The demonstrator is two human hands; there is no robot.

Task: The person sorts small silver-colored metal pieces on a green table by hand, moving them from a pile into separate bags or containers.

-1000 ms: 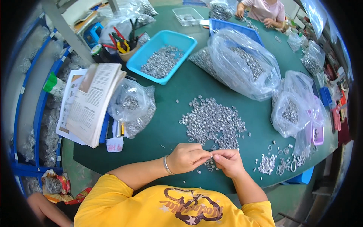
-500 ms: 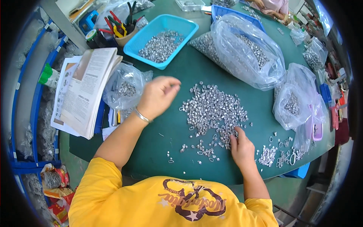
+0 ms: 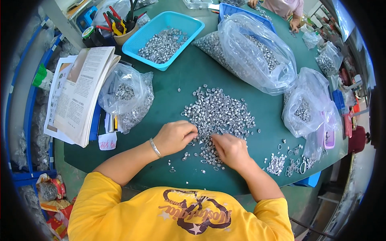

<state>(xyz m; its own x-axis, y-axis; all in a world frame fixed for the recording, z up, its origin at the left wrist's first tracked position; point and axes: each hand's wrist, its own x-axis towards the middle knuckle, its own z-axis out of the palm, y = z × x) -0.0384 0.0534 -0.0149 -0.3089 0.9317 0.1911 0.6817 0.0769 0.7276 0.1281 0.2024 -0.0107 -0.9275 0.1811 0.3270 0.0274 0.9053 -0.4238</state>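
Both hands at the near edge of the loose pile.

The left hand (image 3: 173,137) lies curled, knuckles up, on the small metal pieces; the right hand (image 3: 230,149) does too, fingers bent into them; what either pinches I cannot tell. The pile (image 3: 219,114) on the green table (image 3: 177,84) is still large, so much seems left. A small group of rings (image 3: 287,162) lies apart to the right, perhaps done. The blue tray (image 3: 163,38) and bags (image 3: 253,52) hold more.
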